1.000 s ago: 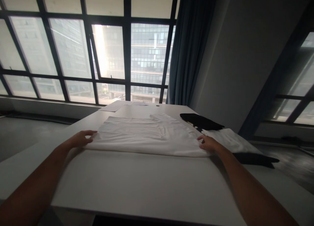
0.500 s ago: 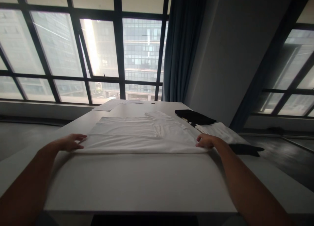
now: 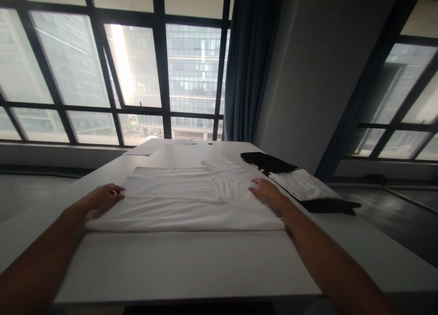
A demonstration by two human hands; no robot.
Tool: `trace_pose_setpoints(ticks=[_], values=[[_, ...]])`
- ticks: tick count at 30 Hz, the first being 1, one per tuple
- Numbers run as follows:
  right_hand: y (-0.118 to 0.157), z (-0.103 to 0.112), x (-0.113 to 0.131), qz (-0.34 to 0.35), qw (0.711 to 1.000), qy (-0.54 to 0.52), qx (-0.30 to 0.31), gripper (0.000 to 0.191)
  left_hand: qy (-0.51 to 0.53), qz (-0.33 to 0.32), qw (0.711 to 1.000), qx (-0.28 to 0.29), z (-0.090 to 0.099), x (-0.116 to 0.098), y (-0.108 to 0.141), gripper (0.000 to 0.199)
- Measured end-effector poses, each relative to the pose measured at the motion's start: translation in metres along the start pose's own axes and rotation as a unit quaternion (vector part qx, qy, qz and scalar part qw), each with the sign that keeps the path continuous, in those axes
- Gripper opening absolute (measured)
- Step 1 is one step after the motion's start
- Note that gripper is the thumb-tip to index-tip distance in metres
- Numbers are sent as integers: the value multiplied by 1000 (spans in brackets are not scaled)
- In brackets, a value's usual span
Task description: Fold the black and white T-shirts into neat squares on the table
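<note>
A white T-shirt lies partly folded on the white table, with its near folded edge running straight across in front of me. Creases run along it, and a sleeve points to the far side. At the shirt's left end is my left hand, with thumb and fingers a little apart and nothing seen between them. My right hand is over the right end of the shirt, loosely curved with a gap between thumb and fingers. Whether its fingertips touch the cloth is hard to tell.
To the right lie a folded white garment, a black folded garment and more black cloth beneath the white one. Sheets of paper rest at the table's far left. Beyond are windows and a blue curtain.
Both hands have let go of the shirt's near edge and moved farther in over it, the right one clearly leftward. The near edge now lies closer to me.
</note>
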State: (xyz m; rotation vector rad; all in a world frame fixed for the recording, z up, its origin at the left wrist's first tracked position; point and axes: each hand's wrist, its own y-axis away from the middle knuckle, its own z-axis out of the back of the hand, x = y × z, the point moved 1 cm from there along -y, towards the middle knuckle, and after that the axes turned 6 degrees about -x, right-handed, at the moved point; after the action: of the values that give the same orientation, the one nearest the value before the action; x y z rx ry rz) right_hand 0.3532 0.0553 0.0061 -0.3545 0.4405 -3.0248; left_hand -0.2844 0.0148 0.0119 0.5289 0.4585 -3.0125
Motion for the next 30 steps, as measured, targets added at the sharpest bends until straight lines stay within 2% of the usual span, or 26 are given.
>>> trace_pose_setpoints(ticks=[3, 6, 9, 13, 15, 18, 20, 24, 27, 30], values=[[-3, -15, 5, 2, 1000, -13, -13, 48, -21, -17, 999, 45, -5, 5, 2, 53], [-6, -19, 4, -11, 999, -38, -20, 41, -30, -20, 998, 60, -2, 9, 5, 43], [-9, -15, 6, -1, 996, -71, -47, 30, -48, -15, 998, 32, 5, 5, 6, 34], [-9, -9, 10, 33, 978, -109, -174, 27, -62, -2, 997, -35, 10, -5, 7, 38], [-8, -10, 10, 29, 977, -80, -195, 30, -69, -2, 997, -39, 7, -8, 7, 42], [-5, -16, 11, 1, 993, 13, -121, 35, -83, 7, 996, -6, -2, -6, 8, 43], [-2, -17, 14, -11, 995, 58, -77, 38, -92, 2, 996, -9, -7, -3, 6, 43], [3, -13, 27, 14, 996, 50, -72, 41, -99, -47, 993, -52, -19, -5, 3, 52], [6, -16, 33, 57, 998, 18, -26, 44, -74, -97, 993, 3, -35, -13, 3, 64], [9, -27, 32, 69, 996, 16, 49, 51, -85, -90, 991, 59, -51, -20, 6, 69]])
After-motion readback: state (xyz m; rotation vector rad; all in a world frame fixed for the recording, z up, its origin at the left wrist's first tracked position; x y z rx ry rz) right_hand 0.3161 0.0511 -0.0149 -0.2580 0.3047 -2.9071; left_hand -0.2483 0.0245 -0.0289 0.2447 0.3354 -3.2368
